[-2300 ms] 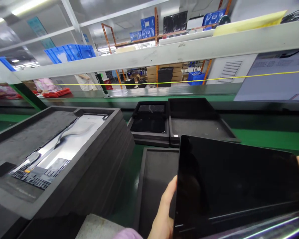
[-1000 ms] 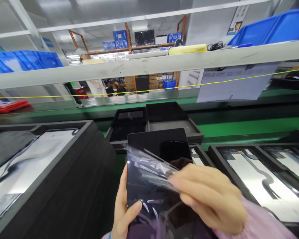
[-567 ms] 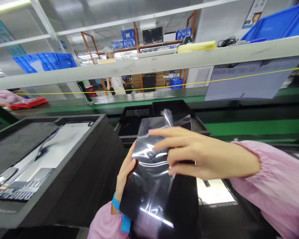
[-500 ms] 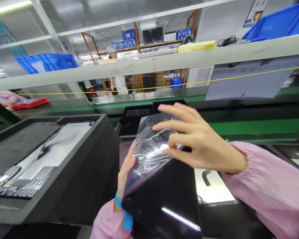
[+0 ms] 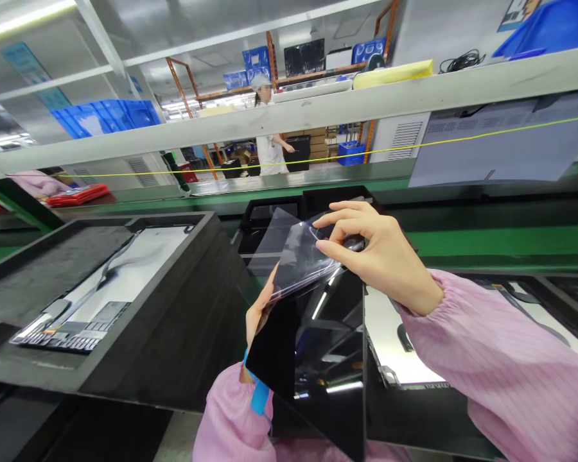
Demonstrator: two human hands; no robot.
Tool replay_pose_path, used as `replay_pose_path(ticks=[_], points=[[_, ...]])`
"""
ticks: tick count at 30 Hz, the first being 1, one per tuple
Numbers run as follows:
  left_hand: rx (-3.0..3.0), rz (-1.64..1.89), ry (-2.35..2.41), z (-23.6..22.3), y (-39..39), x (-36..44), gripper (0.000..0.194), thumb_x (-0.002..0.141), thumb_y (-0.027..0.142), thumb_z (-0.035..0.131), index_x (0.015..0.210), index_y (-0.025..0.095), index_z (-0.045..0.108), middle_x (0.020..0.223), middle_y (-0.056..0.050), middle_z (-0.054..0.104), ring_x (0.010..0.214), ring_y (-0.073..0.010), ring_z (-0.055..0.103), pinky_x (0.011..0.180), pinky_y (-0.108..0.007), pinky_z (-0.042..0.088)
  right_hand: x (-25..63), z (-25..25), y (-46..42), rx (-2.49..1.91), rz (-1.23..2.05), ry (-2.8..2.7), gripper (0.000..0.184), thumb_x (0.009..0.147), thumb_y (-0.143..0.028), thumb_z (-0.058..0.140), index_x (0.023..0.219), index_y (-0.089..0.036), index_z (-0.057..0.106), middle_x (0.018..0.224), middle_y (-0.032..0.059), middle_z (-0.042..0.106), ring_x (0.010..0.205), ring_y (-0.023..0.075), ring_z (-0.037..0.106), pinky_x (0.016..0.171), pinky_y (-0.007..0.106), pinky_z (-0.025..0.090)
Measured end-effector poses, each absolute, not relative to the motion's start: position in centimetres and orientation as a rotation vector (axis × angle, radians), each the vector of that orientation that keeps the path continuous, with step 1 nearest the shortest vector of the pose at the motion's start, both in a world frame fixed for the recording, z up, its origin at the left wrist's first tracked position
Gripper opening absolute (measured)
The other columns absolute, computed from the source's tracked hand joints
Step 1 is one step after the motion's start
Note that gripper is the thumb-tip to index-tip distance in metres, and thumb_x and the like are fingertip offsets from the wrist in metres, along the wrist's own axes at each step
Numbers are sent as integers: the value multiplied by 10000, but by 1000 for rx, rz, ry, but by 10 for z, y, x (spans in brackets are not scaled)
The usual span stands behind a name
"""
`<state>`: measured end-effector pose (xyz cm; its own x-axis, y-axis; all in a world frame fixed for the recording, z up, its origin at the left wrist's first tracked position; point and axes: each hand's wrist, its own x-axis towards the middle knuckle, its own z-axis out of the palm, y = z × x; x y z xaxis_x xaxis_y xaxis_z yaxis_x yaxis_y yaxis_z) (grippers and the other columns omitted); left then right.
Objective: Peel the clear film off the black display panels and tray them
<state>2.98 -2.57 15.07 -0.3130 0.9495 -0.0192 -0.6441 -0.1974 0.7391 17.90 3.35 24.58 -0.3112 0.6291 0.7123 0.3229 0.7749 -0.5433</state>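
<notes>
My left hand [image 5: 259, 310] grips the left edge of a glossy black glass panel [image 5: 324, 359], tilted up in front of me. My right hand [image 5: 373, 253] pinches a clear protective film [image 5: 296, 256] between thumb and fingers at the panel's top. The film is lifted off most of the upper panel and curls up toward the far side. Both sleeves are pink, and a blue band sits at my left wrist.
A tall stack of black foam trays [image 5: 173, 321] stands at left, its top one holding a silver back panel [image 5: 110, 282]. More trays with panels lie at right [image 5: 534, 308] and beyond [image 5: 274, 215]. A green conveyor [image 5: 486, 240] runs across. A person [image 5: 270, 138] stands far behind.
My right hand has peeled the film from the panel's lower part up and away past its top edge. The left hand keeps its hold while the panel tilts more upright.
</notes>
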Motion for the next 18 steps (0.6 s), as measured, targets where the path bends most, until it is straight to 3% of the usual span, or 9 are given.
replay_pose_path(ticks=[4,10,18], points=[[525,1682,767,161,-27,33,295,888,250,526,1107,169,705,1070,-74,741,1098,-252,644,984,-347,491,181,245,34,-735,393,-1918,281,719,-81,664,525,-204,502,841,-28,689,1069,240,542,931,407,437],[544,1702,819,148,-22,28,242,712,144,701,944,175,760,1017,-36,759,1190,-256,582,1055,-301,425,184,243,38,-756,402,-1919,265,728,-117,653,526,-212,509,844,-25,689,1065,250,539,918,415,442],[604,1641,911,140,-11,22,255,785,285,653,991,175,754,1025,-65,755,1211,-281,560,1142,-376,300,181,243,31,-774,326,-1908,290,727,-89,686,526,-200,508,864,-38,685,1060,239,530,885,404,454]])
